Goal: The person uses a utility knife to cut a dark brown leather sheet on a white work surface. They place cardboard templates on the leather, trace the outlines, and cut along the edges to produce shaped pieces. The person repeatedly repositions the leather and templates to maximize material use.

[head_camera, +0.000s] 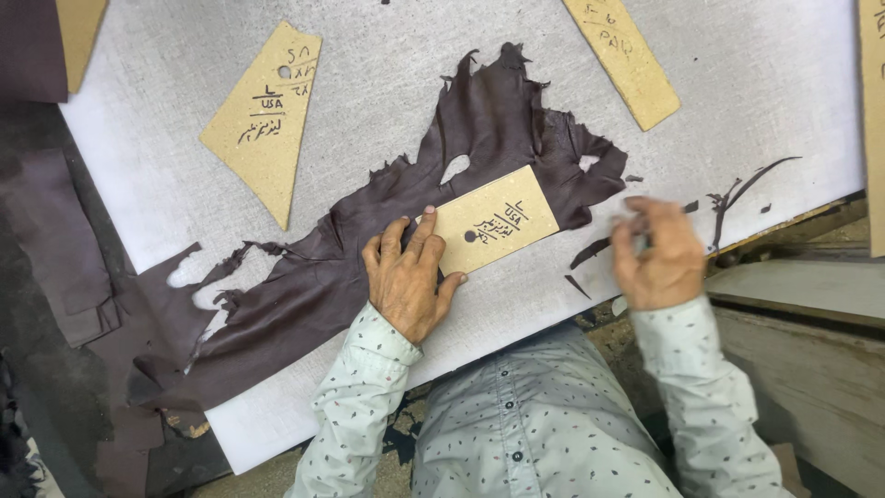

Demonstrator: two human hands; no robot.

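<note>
A small rectangular tan cardboard pattern piece [493, 221] with a punched hole and handwritten marks lies flat on a ragged, irregular piece of dark purple-brown leather [369, 249], near the middle of the view. The leather stretches diagonally across a white textured cutting surface [166, 175], with holes and cut-out gaps along its edges, and its lower left end reaches over the surface's edge.

The left hand [407, 277] lies palm down with its fingers spread, pressing on the left end of the pattern piece and on the leather beneath it. The right hand [656, 254] is just beside the right end of the leather, over the white surface, with the fingers curled together; it is blurred, so I cannot tell whether it grips anything. Both arms wear a pale patterned shirt with long sleeves [364, 397].

Thin dark leather slivers [737, 189] lie scattered on the surface around the right hand. Farther off, a larger triangular tan cardboard pattern [263, 124] with a hole lies at the upper left of the surface, well apart from the leather, and a long narrow tan cardboard pattern [622, 55] lies at the top right. More dark leather [64, 249] lies off the surface's left edge.
</note>
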